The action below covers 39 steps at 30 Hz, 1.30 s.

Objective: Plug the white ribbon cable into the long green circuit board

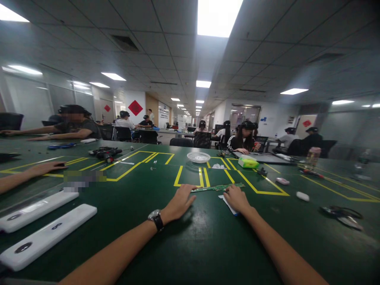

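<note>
A long, narrow green circuit board [218,187] lies on the dark green table, just beyond my hands. My left hand [180,201], with a dark-strapped watch [156,218] on its wrist, reaches its fingertips to the board's left end. Its thumb stands apart from the fingers, so this hand is open. Against the board's near edge are the fingers of my right hand [237,198], slightly bent and loosely apart. A flat white piece with a blue edge [228,205] lies partly under that hand. Whether the right fingertips press on the board is hard to see.
Yellow tape [190,185] marks rectangles on the table. A clear ribbed dish [198,157] and a green packet [248,162] stand beyond the board. Two long white cases [50,233] lie left, near another person's hand [47,168]. Dark-handled tools [341,215] lie right.
</note>
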Tool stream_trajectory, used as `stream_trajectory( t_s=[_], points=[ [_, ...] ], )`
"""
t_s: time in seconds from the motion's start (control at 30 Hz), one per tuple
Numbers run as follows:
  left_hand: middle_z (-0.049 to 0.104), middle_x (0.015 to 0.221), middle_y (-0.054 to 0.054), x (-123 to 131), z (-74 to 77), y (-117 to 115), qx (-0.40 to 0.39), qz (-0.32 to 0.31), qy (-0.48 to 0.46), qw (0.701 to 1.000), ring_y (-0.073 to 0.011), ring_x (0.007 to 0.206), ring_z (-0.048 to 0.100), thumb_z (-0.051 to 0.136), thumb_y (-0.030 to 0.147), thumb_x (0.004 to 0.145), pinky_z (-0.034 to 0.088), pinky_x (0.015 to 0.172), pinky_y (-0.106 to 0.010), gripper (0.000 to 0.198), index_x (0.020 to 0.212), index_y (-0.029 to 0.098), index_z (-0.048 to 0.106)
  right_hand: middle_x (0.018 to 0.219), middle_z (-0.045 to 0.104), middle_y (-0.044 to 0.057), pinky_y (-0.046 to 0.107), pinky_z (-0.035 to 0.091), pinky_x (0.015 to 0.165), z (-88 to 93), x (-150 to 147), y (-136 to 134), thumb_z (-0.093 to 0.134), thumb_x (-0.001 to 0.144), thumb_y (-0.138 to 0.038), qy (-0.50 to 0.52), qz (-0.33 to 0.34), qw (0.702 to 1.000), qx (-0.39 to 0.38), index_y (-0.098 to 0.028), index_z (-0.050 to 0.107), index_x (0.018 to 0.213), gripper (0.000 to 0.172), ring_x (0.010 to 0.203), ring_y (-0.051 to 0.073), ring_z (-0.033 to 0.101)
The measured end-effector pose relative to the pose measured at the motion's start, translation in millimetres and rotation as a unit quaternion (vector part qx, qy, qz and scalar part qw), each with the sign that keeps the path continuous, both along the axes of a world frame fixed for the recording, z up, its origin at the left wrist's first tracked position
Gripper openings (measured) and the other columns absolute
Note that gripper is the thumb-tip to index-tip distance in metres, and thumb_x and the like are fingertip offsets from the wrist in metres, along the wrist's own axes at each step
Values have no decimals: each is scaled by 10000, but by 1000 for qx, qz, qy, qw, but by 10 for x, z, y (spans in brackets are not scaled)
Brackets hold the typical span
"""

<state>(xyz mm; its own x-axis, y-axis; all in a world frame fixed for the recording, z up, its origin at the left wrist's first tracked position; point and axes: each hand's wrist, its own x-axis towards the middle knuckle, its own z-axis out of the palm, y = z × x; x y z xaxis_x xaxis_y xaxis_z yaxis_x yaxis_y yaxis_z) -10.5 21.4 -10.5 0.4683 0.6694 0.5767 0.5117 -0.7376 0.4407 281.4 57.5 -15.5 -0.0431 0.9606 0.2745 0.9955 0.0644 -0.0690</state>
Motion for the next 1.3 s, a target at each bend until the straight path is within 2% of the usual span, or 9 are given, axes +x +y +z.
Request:
stream_trajectory(
  t_s=[0.17,0.23,0.37,0.43,0.6,0.8,1.0,1.17,1.3],
  points=[
    [528,1212,-68,121,112,-257,30,-56,103,993,-225,1136,439,431,318,929,356,995,-414,335,1253,244,468,1212,552,114,350,339,946,-33,-128,-8,381,905,-388,-13,105,994,-13,-175,586,1182,405,1128,250,470],
    [531,1200,-66,153,141,-314,37,-64,119,990,-225,1132,439,435,310,929,353,993,-414,324,1243,244,476,1225,548,117,377,334,944,-37,-115,-3,372,908,-386,-19,82,996,-4,-177,581,1188,407,1155,268,447],
    [531,1203,-60,170,158,-347,42,-67,127,989,-225,1132,432,441,289,927,356,981,-406,322,1244,241,474,1217,549,156,429,337,922,-48,-58,15,338,918,-362,-27,-9,1000,2,-141,603,1146,413,1162,306,432],
    [532,1202,-58,162,155,-337,43,-59,127,989,-225,1129,430,445,286,925,357,976,-401,318,1238,240,478,1221,547,158,419,340,923,-51,-35,24,332,918,-357,-21,-7,1000,1,-132,603,1150,422,1151,298,444],
    [535,1188,-68,139,132,-281,45,-10,130,990,-239,1116,431,438,300,925,361,947,-412,307,1220,235,492,1277,528,107,363,321,961,-29,-9,32,367,906,-372,-2,89,996,-19,-188,575,1217,418,1181,247,435],
    [539,1178,-64,121,87,-224,42,26,140,989,-231,1117,435,441,302,919,348,952,-400,298,1203,232,499,1251,532,153,427,338,928,-32,31,60,343,911,-365,-5,-7,1000,-19,-161,590,1184,421,1161,297,437],
    [525,1226,-65,97,29,-189,18,56,168,984,-238,1156,428,437,337,916,361,930,-391,313,1207,239,499,1248,554,112,349,321,977,-57,53,74,369,901,-348,-3,103,995,-13,-165,585,1202,413,1164,244,452],
    [507,1265,-76,80,19,-171,13,76,172,982,-238,1185,415,415,351,922,344,957,-402,327,1217,236,497,1247,549,148,403,355,925,-55,74,80,345,905,-358,-1,6,1000,-11,-159,597,1180,424,1157,289,454],
    [497,1278,-76,86,36,-182,14,80,167,983,-239,1197,406,410,356,922,337,970,-406,328,1215,240,502,1273,544,108,350,320,980,-63,105,106,359,907,-344,-8,95,995,-21,-174,577,1221,418,1174,244,450]
  ],
)
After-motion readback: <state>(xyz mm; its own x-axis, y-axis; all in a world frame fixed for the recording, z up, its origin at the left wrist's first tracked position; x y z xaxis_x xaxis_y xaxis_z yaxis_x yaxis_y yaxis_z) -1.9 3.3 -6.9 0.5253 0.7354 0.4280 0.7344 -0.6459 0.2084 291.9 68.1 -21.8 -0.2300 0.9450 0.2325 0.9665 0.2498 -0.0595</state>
